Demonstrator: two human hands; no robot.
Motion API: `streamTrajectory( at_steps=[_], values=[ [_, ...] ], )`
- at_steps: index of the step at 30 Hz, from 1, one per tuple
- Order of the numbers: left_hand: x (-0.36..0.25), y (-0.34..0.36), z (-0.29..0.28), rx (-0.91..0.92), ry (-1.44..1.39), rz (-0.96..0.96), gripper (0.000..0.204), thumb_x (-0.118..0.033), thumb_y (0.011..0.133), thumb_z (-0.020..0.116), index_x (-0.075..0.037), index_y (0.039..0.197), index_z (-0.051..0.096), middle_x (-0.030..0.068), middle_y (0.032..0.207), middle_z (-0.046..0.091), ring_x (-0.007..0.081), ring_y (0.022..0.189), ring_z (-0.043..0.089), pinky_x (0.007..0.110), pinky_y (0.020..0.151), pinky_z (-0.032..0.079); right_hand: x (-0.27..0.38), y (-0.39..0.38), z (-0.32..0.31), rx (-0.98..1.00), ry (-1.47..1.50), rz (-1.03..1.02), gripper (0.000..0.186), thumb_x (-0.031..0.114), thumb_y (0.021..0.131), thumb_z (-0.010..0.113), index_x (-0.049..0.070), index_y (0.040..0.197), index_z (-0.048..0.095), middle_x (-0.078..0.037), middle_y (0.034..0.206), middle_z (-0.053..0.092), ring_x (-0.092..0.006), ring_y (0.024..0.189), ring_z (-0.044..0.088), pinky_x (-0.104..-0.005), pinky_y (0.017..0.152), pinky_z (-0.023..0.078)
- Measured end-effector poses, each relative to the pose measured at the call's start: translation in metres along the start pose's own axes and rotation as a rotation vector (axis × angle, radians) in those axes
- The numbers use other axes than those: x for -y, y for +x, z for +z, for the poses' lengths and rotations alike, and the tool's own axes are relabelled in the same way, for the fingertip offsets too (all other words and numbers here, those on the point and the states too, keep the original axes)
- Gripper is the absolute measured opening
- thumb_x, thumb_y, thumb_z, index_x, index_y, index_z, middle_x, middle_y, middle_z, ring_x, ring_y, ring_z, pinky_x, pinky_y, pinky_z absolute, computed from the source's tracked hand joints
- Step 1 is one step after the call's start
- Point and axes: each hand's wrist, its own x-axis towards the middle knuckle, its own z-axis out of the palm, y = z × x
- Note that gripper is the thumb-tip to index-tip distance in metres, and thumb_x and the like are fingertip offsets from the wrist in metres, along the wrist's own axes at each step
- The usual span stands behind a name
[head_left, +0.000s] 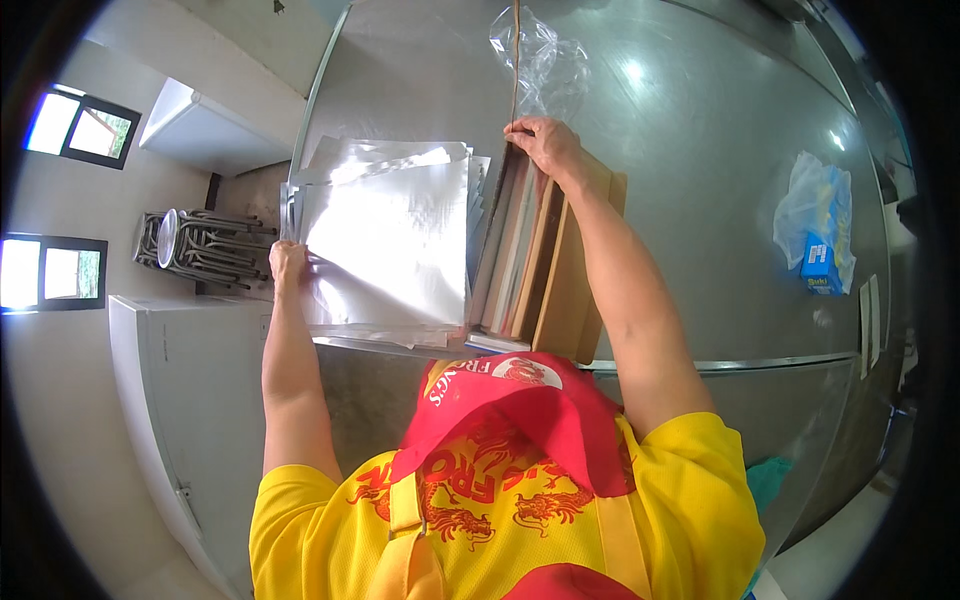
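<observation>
A loose stack of shiny silver sheets (385, 245) lies at the left side of the metal table, its edges uneven. My left hand (288, 262) is closed on the stack's left edge, thumb on top; the fingers underneath are mostly hidden. Just right of the stack stands an open cardboard box (575, 265) packed with thin flat items (515, 250) standing on edge, whose kind I cannot make out. At the box's far end, my right hand (548, 148) grips the cardboard edge, with the forearm passing over the box's right side.
Crumpled clear plastic (545, 65) lies beyond the box on the metal table (690, 200). Far right sits a blue box (822, 262) partly in a plastic bag. Stacked metal stools (205, 245) and a white chest-like appliance (190, 400) stand left of the table.
</observation>
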Motion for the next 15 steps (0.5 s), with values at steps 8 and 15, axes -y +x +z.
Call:
streamTrajectory(
  at_steps=[8, 15],
  values=[
    [-0.094, -0.104, -0.009, -0.398, 0.344, 0.199, 0.033, -0.026, 0.086, 0.077, -0.003, 0.110, 0.074, 0.0220, 0.121, 0.068, 0.0370, 0.115, 0.064, 0.045, 0.096, 0.051, 0.000, -0.004, -0.001, 0.029, 0.049, 0.037, 0.022, 0.034, 0.092, 0.071, 0.019, 0.106, 0.078, -0.003, 0.096, 0.078, -0.0201, 0.086, 0.073, -0.0348, 0.081, 0.055],
    [-0.257, -0.293, 0.033, 0.007, -0.027, 1.121, 0.028, -0.023, 0.088, 0.071, -0.005, 0.109, 0.073, 0.0160, 0.128, 0.058, 0.0331, 0.119, 0.054, 0.048, 0.100, 0.042, -0.004, -0.001, 0.001, 0.032, 0.034, 0.045, 0.021, 0.034, 0.092, 0.073, 0.020, 0.107, 0.078, -0.003, 0.097, 0.078, -0.0218, 0.089, 0.073, -0.0342, 0.081, 0.055]
  ],
)
